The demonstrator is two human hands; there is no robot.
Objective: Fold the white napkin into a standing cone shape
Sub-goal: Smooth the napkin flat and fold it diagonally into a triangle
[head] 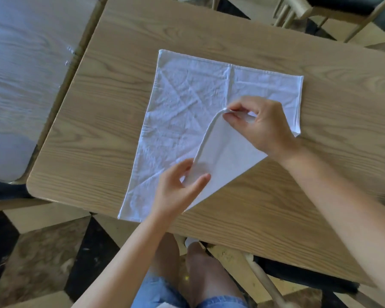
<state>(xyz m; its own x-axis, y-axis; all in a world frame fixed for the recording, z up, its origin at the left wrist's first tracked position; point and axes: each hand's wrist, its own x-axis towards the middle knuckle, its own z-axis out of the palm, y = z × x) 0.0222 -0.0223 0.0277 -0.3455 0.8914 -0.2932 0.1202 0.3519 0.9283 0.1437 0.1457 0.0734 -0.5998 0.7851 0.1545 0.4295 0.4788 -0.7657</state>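
Observation:
A creased white napkin [187, 112] lies spread on the wooden table [209, 30]. Its near right corner is lifted and turned over toward the middle, forming a raised flap with a curved edge. My right hand [260, 125] pinches the tip of that corner between thumb and fingers, a little above the cloth. My left hand [178, 192] holds the lower part of the flap's edge between thumb and fingers near the table's front. The rest of the napkin lies flat.
A second wooden table [20, 74] stands close on the left, with a narrow gap between the two. Chair legs [293, 12] show at the far right. My knees and a chair frame [262, 276] sit under the near table edge.

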